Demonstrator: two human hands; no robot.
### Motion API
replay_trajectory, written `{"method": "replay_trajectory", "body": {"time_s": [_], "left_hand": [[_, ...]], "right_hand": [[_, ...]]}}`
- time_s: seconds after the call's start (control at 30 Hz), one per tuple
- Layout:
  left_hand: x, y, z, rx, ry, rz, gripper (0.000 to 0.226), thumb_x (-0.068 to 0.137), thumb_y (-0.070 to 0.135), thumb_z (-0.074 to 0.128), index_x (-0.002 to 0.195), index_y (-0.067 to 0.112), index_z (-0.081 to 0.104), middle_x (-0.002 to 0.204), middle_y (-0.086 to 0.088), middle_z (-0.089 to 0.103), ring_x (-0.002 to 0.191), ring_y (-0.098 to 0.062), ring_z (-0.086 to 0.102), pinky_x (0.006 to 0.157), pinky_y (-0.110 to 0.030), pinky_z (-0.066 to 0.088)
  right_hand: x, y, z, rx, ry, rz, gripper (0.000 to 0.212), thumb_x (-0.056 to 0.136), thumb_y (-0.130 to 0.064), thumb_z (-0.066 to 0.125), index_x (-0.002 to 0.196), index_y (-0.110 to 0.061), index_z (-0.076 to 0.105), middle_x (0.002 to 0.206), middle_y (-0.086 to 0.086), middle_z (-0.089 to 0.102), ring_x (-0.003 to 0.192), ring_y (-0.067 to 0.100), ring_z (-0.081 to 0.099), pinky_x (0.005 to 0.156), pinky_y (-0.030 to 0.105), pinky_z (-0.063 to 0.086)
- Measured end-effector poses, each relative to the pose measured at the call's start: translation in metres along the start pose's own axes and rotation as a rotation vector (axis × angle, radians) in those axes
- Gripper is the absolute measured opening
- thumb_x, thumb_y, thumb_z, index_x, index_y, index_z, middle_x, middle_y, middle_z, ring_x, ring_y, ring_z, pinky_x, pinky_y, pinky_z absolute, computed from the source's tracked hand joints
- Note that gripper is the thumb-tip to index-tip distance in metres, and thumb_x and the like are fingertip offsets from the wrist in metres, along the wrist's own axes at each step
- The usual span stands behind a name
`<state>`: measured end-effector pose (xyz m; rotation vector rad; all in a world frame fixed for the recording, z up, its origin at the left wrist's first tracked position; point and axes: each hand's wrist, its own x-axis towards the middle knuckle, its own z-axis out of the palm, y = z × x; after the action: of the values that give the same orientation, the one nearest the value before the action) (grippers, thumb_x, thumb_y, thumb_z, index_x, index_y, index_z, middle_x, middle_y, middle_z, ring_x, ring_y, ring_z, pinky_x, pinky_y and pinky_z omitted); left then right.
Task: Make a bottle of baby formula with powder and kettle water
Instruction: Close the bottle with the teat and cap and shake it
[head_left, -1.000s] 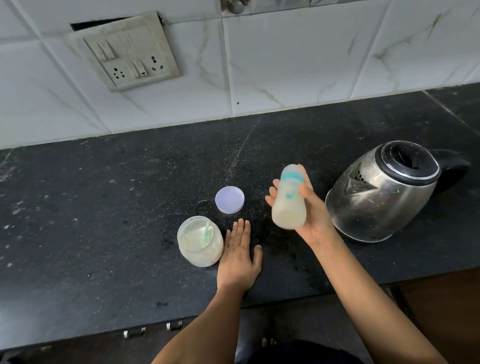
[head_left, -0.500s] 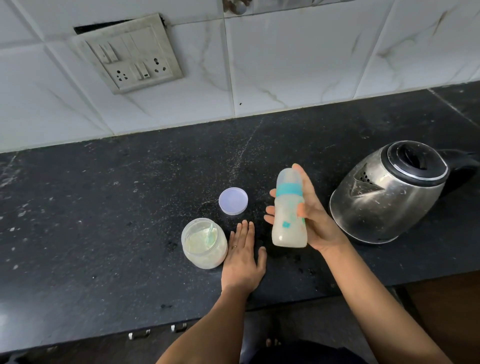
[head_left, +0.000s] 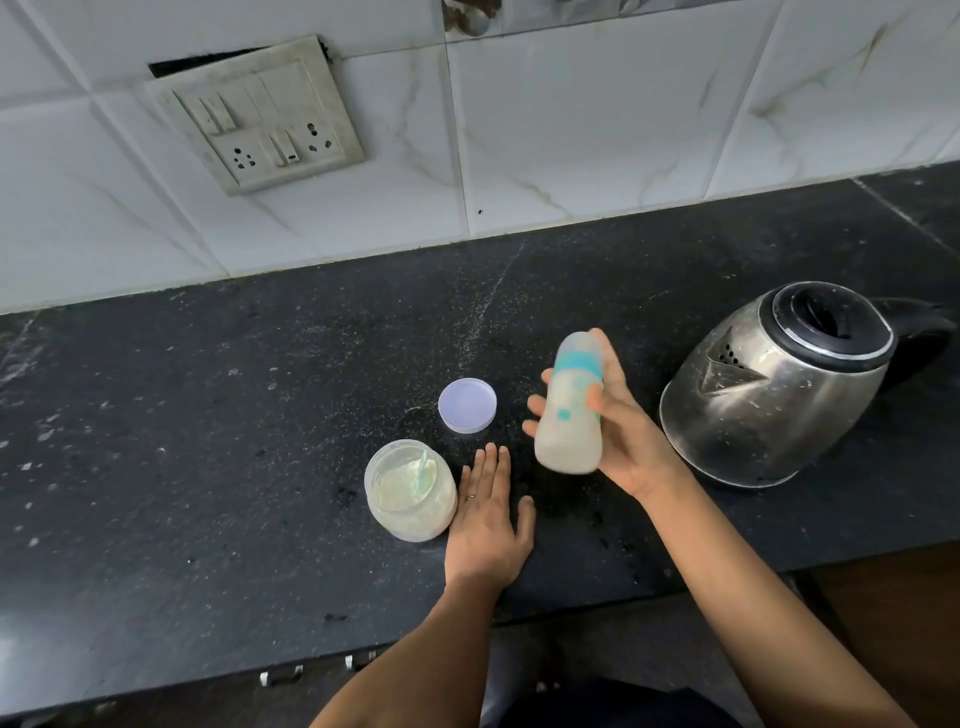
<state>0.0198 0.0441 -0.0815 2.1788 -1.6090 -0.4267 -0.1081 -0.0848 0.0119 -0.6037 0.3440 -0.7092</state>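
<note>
My right hand (head_left: 621, 431) grips a baby bottle (head_left: 569, 415) with a teal collar and clear cap; it holds milky liquid and is blurred, lifted above the black counter (head_left: 208, 467). My left hand (head_left: 488, 519) lies flat on the counter, fingers together, holding nothing. Just left of it stands an open clear jar of formula powder (head_left: 410, 491) with a pale green scoop inside. The jar's lilac lid (head_left: 467, 404) lies flat behind it. A steel kettle (head_left: 774, 384) with a black lid stands to the right of the bottle.
A white tiled wall rises behind the counter, carrying a grubby switch and socket plate (head_left: 265, 117). The counter's front edge (head_left: 597, 603) runs just under my forearms, with drawer handles (head_left: 280, 675) below it.
The bottle has moved up and down in my right hand and now tilts with its cap away from me. My left hand has stayed flat on the counter.
</note>
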Motion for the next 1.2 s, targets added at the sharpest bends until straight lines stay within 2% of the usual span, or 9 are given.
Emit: {"method": "replay_trajectory", "body": {"time_s": [0.07,0.2,0.33,0.5,0.63,0.77,0.93,1.1,1.2], "left_hand": [[0.000,-0.001,0.000,0.002,0.003,0.004,0.074,0.088,0.049,0.015,0.155,0.017,0.010,0.162,0.000,0.006,0.149,-0.010,-0.004,0.117,-0.022,-0.013],[0.000,0.000,0.000,0.014,0.005,0.002,0.074,0.089,0.050,0.014,0.155,0.017,0.010,0.162,0.000,0.005,0.149,-0.011,-0.004,0.115,-0.020,-0.016],[0.000,0.000,0.000,-0.011,0.012,0.005,0.073,0.089,0.049,0.017,0.154,0.016,0.016,0.162,-0.001,0.009,0.149,-0.011,-0.002,0.117,-0.022,-0.013],[0.000,0.001,-0.001,0.010,0.006,0.002,0.074,0.089,0.050,0.014,0.155,0.018,0.010,0.162,0.001,0.004,0.149,-0.010,-0.006,0.115,-0.021,-0.015],[-0.001,-0.001,0.000,0.018,0.003,0.007,0.073,0.090,0.051,0.016,0.155,0.017,0.013,0.162,0.000,0.007,0.149,-0.010,-0.004,0.116,-0.022,-0.015],[0.000,0.000,0.000,0.024,0.007,0.005,0.075,0.088,0.051,0.012,0.154,0.017,0.009,0.162,0.002,0.003,0.148,-0.009,-0.006,0.115,-0.020,-0.017],[0.000,-0.001,0.001,0.023,0.006,0.003,0.074,0.090,0.051,0.015,0.154,0.016,0.011,0.162,0.000,0.006,0.149,-0.010,-0.004,0.118,-0.025,-0.011],[-0.001,0.002,-0.002,0.024,0.035,0.017,0.069,0.093,0.046,0.020,0.154,0.016,0.010,0.160,0.004,-0.001,0.148,-0.008,-0.007,0.113,-0.018,-0.019],[-0.002,0.003,-0.003,-0.020,0.061,0.028,0.065,0.098,0.038,0.037,0.154,0.017,0.010,0.157,0.004,0.001,0.144,-0.006,-0.008,0.115,-0.020,-0.016]], "right_hand": [[-0.002,0.001,0.002,-0.066,-0.067,0.014,0.104,0.064,-0.018,0.088,0.146,-0.041,0.028,0.118,0.017,0.059,0.107,0.044,0.060,0.090,0.064,0.047],[0.005,0.002,0.004,0.031,0.143,-0.066,0.111,0.061,-0.023,0.090,0.149,-0.028,0.023,0.113,0.017,0.057,0.107,0.042,0.063,0.096,0.066,0.039],[-0.006,0.003,0.002,-0.148,-0.144,0.045,0.098,0.069,-0.019,0.084,0.147,-0.034,0.027,0.117,0.018,0.058,0.102,0.043,0.062,0.091,0.066,0.045],[0.001,0.008,0.001,0.042,0.147,-0.051,0.100,0.056,-0.027,0.093,0.139,-0.023,0.035,0.112,0.018,0.057,0.102,0.038,0.065,0.095,0.061,0.045],[-0.009,0.005,-0.002,-0.183,-0.115,0.047,0.092,0.070,-0.018,0.083,0.145,-0.035,0.032,0.115,0.019,0.058,0.099,0.040,0.062,0.092,0.063,0.047],[-0.001,0.007,0.004,0.071,0.169,-0.083,0.081,0.073,-0.019,0.079,0.141,-0.023,0.033,0.116,0.020,0.054,0.098,0.036,0.066,0.085,0.053,0.054],[-0.007,0.006,0.001,-0.238,-0.098,0.016,0.095,0.067,-0.015,0.084,0.144,-0.035,0.033,0.116,0.020,0.057,0.101,0.043,0.061,0.089,0.060,0.050],[0.005,0.007,0.009,-0.029,0.223,-0.103,0.089,0.072,-0.019,0.079,0.143,-0.032,0.027,0.117,0.015,0.055,0.100,0.037,0.067,0.076,0.045,0.058],[-0.003,0.016,0.007,-0.253,-0.014,0.003,0.100,0.062,-0.017,0.088,0.142,-0.038,0.032,0.118,0.020,0.056,0.103,0.044,0.062,0.086,0.054,0.053]]}}
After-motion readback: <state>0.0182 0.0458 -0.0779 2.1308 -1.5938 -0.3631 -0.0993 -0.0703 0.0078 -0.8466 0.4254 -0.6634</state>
